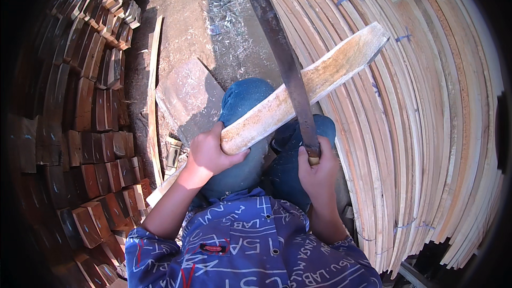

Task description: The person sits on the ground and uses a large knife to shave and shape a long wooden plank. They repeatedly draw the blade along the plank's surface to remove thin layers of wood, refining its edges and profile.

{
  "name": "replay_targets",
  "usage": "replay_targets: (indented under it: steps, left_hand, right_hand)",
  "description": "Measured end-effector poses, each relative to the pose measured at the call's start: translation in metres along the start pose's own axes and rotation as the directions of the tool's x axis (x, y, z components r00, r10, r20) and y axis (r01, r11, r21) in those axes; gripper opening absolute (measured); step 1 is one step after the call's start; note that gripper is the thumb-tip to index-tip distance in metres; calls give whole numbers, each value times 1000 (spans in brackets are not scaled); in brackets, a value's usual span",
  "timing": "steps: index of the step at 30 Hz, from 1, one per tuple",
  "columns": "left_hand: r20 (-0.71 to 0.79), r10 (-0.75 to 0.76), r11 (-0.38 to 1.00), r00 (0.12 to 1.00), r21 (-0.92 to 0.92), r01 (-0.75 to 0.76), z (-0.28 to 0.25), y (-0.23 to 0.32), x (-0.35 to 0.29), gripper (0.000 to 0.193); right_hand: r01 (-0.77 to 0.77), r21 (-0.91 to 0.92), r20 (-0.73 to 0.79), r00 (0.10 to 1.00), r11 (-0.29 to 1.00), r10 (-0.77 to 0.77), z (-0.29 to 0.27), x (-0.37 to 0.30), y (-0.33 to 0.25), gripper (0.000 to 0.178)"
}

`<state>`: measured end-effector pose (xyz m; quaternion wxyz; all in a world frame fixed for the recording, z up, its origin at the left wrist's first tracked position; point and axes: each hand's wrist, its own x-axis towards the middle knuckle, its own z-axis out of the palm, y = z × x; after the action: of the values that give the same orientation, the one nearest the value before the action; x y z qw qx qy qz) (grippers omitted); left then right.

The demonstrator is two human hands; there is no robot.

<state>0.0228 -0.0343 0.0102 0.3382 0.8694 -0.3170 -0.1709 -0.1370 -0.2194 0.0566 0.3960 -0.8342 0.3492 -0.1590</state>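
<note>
My left hand (209,150) is closed round the near end of a pale, rough-hewn piece of wood (261,120). The piece slants up and to the right above my knees, its far end broader and cut at an angle. In my right hand (320,169) is the handle of a machete (285,58), its long dark blade pointing up and slightly left. The blade crosses in front of the wood near its middle; whether they touch I cannot tell. Most of the handle is hidden by my fingers.
Stacked brown wooden blocks (90,176) rise along the left. Long thin strips of wood (384,144), tied in bundles, fill the right. A flat board (189,96) lies on the dirt ahead beside a long narrow plank (154,90). Wood shavings (229,16) litter the ground.
</note>
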Motion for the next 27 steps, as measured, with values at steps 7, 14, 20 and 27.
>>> replay_targets:
  steps: [7,14,20,27]
  left_hand:
    - [-74,58,991,996,124,-48,6,6,-3,62]
    - [-7,30,985,1000,168,-29,7,3,-3,60]
    - [-60,48,993,997,107,-41,15,-2,-5,56]
    - [-45,-41,993,998,111,46,9,12,-7,54]
  right_hand:
    - [224,-193,8,974,955,-226,-4,24,-14,28]
    - [287,-318,78,958,904,-277,2,30,20,30]
    - [233,-285,101,972,930,-213,19,29,38,23]
    - [190,-482,120,981,855,-150,-14,62,36,19]
